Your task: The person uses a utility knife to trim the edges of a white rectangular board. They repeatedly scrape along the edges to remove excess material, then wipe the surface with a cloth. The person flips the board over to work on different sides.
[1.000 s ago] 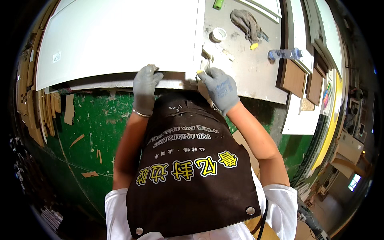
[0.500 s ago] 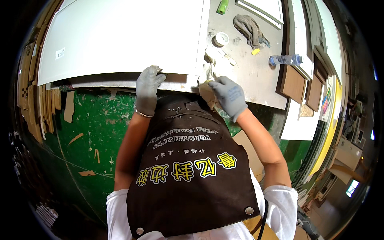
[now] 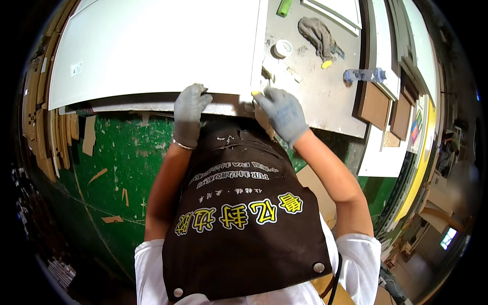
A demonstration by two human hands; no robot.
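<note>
A large white panel lies on the workbench, its near edge towards me. My left hand, in a grey glove, is at that near edge, fingers over the top and thumb just below, closed on the edge. At the panel's near right corner is my right hand, also gloved. Its fingers are closed round a small thing with a yellow end; the rest is mostly hidden by the glove, so its kind is unclear. Pale crumpled scraps lie just beyond this hand.
The grey bench top holds a white round tub, a dirty grey rag, a green object and a clear plastic bottle on its side. Stacked boards stand at the right. Scraps litter the green floor.
My right hand has moved left, closer to the panel's corner, bringing the small yellow-ended thing up to the edge. My left hand stays nearly where it was.
</note>
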